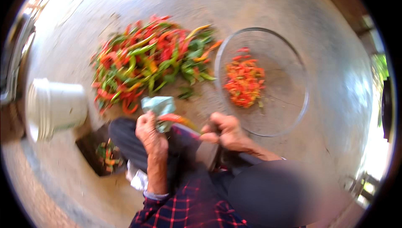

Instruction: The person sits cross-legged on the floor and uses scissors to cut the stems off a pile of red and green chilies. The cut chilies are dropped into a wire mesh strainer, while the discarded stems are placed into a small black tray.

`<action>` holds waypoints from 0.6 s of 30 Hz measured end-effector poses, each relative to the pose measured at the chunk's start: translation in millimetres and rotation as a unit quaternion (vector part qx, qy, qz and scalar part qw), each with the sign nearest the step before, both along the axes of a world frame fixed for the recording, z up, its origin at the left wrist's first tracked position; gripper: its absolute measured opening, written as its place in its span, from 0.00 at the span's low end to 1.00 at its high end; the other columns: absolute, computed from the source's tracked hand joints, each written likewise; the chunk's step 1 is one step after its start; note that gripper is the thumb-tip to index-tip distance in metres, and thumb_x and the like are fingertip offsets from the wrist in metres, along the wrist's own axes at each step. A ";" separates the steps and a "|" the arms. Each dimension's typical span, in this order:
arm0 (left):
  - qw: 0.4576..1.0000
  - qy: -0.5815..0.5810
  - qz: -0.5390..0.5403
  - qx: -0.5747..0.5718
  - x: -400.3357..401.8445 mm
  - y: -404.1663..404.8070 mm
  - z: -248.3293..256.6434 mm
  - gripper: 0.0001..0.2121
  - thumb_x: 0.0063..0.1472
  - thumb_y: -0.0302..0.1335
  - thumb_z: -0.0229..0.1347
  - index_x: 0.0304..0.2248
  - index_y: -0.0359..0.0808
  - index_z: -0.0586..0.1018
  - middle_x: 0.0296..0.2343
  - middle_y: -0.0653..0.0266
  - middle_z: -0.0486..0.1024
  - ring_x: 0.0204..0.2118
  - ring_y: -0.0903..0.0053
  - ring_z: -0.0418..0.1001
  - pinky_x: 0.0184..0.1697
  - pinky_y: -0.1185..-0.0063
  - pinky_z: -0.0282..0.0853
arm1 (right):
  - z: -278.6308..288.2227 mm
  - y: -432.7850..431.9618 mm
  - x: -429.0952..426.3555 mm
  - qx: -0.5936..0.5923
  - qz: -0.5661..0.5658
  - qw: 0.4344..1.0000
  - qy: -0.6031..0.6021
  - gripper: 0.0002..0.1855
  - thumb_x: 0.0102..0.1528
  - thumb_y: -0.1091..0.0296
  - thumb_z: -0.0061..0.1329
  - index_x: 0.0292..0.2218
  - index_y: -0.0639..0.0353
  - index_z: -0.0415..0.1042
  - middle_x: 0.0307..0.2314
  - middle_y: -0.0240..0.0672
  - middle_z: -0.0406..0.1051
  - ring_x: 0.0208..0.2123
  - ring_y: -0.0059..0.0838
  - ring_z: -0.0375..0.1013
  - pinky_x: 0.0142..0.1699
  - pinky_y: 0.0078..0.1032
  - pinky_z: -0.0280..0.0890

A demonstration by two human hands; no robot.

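My left hand (151,135) grips a pale green cloth (159,105) together with an orange-red chili pepper (174,118), whose tip points right. Close to that tip is my right hand (224,130), its fingers curled around something dark, too blurred to name. Beyond my hands lies a big heap of red, green and yellow chili peppers (141,47) with leaves, on the concrete floor. To its right, a round wire-mesh sieve (284,80) holds cut pieces of red and orange pepper (244,83), gathered in its left part.
A white plastic bucket (64,105) lies on its side at the left. Below it, a dark rectangular container or recess (89,152) holds pepper scraps and leaves (108,157). My bent knees are beneath my hands. A blurred dark rounded shape (270,193) covers the lower right.
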State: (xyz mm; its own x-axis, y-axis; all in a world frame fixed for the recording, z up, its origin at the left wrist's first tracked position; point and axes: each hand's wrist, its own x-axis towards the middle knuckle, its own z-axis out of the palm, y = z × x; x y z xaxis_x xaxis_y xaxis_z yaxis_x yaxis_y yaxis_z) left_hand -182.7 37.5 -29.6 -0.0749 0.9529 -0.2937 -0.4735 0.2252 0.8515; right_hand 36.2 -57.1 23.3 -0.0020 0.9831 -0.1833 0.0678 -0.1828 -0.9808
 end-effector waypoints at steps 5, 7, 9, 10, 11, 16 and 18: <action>0.992 0.065 0.067 -0.086 -19.7 -10.5 -7.1 0.05 0.60 0.25 0.56 0.27 0.36 0.72 0.23 0.72 0.72 0.24 0.86 0.67 0.29 0.84 0.66 | 0.2 1.7 5.8 -0.019 -0.011 0.981 0.194 0.12 0.47 0.75 0.61 0.31 0.61 0.70 0.22 0.26 0.68 0.20 0.10 0.63 0.23 0.12 0.54; 0.988 0.126 0.021 -0.091 -32.8 -14.1 -10.6 0.05 0.61 0.25 0.54 0.28 0.35 0.73 0.23 0.72 0.72 0.24 0.87 0.66 0.29 0.84 0.65 | 3.9 -1.0 8.7 -0.090 -0.024 0.966 0.240 0.12 0.46 0.78 0.60 0.30 0.64 0.69 0.25 0.39 0.72 0.22 0.21 0.69 0.24 0.16 0.61; 0.962 0.231 -0.090 -0.111 -42.7 -23.0 -4.9 0.06 0.62 0.25 0.53 0.28 0.33 0.74 0.23 0.71 0.72 0.24 0.87 0.66 0.28 0.84 0.65 | 4.8 -1.7 6.8 -0.085 -0.045 0.962 0.254 0.12 0.46 0.77 0.60 0.30 0.63 0.68 0.25 0.41 0.73 0.22 0.22 0.70 0.25 0.17 0.62; 0.917 0.338 -0.199 -0.073 -44.7 -25.7 0.3 0.08 0.63 0.29 0.52 0.30 0.32 0.75 0.22 0.73 0.72 0.22 0.89 0.66 0.23 0.85 0.60 | 4.7 -1.2 5.4 -0.090 -0.054 0.959 0.263 0.12 0.46 0.77 0.60 0.30 0.63 0.68 0.26 0.42 0.73 0.22 0.22 0.70 0.25 0.18 0.63; 0.857 0.419 -0.295 -0.061 -46.6 -30.5 8.8 0.10 0.59 0.29 0.55 0.35 0.30 0.77 0.28 0.61 0.76 0.23 0.84 0.69 0.29 0.80 0.68 | 4.2 -0.2 4.0 -0.077 -0.045 0.963 0.255 0.12 0.46 0.77 0.60 0.30 0.63 0.68 0.25 0.42 0.73 0.22 0.23 0.70 0.25 0.18 0.64; 0.889 0.374 -0.252 0.076 -18.2 -44.6 48.6 0.18 0.56 0.29 0.59 0.45 0.29 0.75 0.36 0.53 0.76 0.30 0.79 0.74 0.36 0.80 0.70 | 2.6 6.3 -1.1 -0.067 -0.001 0.968 0.241 0.13 0.45 0.77 0.61 0.29 0.62 0.67 0.25 0.43 0.72 0.23 0.25 0.71 0.27 0.20 0.66; 0.951 0.167 -0.255 0.051 0.7 -49.8 60.4 0.23 0.56 0.26 0.58 0.51 0.30 0.70 0.44 0.56 0.73 0.37 0.81 0.72 0.39 0.81 0.70 | 3.2 7.5 -4.3 -0.077 0.012 0.968 0.239 0.13 0.45 0.76 0.61 0.29 0.62 0.66 0.25 0.41 0.73 0.25 0.26 0.72 0.29 0.22 0.67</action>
